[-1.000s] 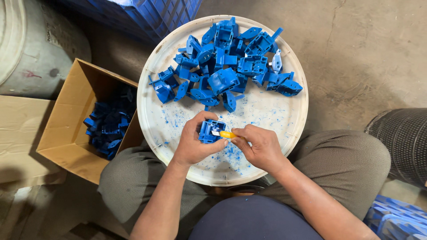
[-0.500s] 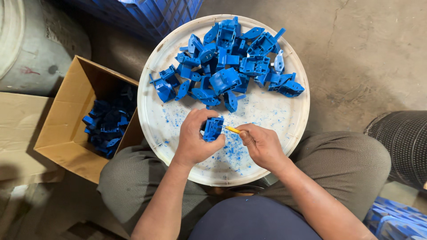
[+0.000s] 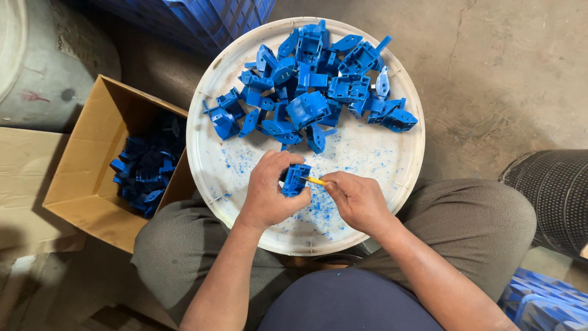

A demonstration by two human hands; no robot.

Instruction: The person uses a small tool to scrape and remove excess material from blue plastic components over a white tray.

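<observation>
Barely shifted, our left hand (image 3: 267, 191) pinches a blue part (image 3: 295, 179); right hand (image 3: 357, 199) pinches a yellow-handled tool (image 3: 315, 181); the pile (image 3: 312, 86) at twelve o'clock waits, the carton (image 3: 92, 184) at nine o'clock partly filled.

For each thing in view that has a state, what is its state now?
Left hand: closed around one blue part.
Right hand: grips a yellow tool, tip at the part.
Tray: holds a pile of parts and blue shavings.
Box: open, partly filled with blue parts.
</observation>
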